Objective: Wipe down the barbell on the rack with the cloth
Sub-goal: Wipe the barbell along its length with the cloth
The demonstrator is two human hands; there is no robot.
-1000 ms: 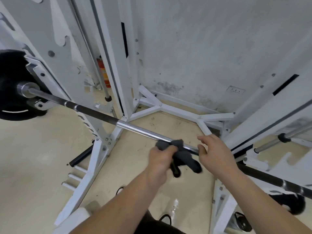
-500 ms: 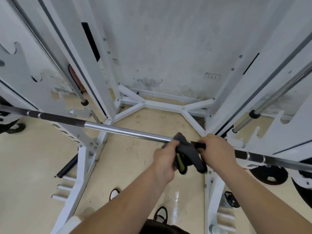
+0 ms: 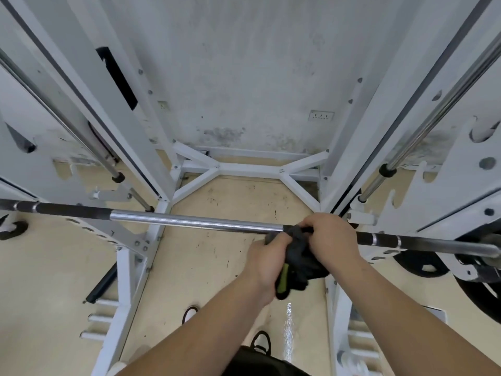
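Since the earlier frames the view has swung rightward and squared up to the wall, so the big plate at the left end has slipped out of frame, and both hands have closed in together around the cloth at the bar.

The barbell (image 3: 195, 220) lies nearly level across the white rack (image 3: 130, 248), running off the left edge. Its left stretch is dark and matte with thin bright rings; the middle is smooth, polished chrome catching a long highlight. A chrome guide rod (image 3: 109, 165) with a black rubber stop slants down behind it.

The left hand (image 3: 267, 263) is curled into a fist gripping the hanging part of the cloth (image 3: 301, 263), a dark grey, soft, crumpled fabric with a yellow-green strip showing low down. The cloth is bunched over the bar where chrome meets the dark section. The right hand (image 3: 329, 238) is clamped over the bar and the cloth's top, fingers wrapped down; how much cloth lies beneath the palm is hidden.

Right of the hands the bar turns dark again, banded with bright rings, and ends at a black weight plate (image 3: 477, 291) cut off by the frame edge. Below, the beige floor (image 3: 203, 267) is scuffed and glossy.
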